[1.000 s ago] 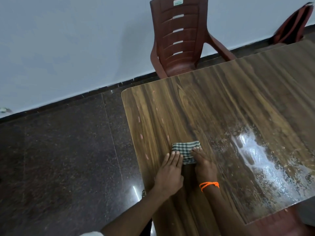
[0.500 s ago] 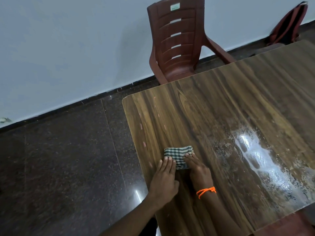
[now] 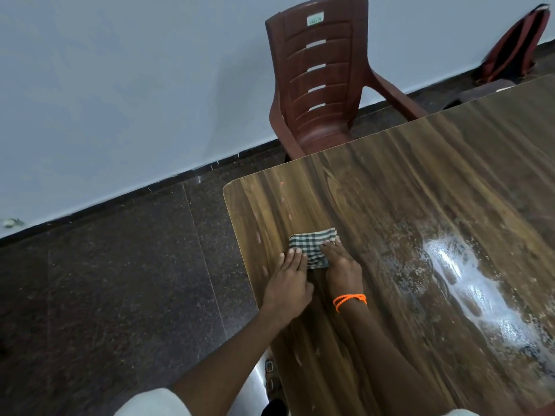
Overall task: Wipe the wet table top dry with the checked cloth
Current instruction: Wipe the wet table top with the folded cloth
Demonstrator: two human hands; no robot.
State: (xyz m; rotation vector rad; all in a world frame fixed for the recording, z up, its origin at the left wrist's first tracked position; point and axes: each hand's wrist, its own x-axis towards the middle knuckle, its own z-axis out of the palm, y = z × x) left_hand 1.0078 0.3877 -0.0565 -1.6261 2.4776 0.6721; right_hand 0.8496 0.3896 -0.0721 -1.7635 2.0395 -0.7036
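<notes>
Where table top (image 3: 390, 205) glistens, seemingly wet, dark floor (image 3: 120, 280)

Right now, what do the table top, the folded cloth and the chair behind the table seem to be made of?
The brown wood-grain table top looks like glossy laminate rather than solid wood: even printed grain, a rounded corner, a mirror-like sheen where wet. The green-and-white checked cloth appears to be thin woven cotton, folded flat. The reddish-brown slatted chair looks like moulded plastic, with one-piece ribs and arms.
</notes>
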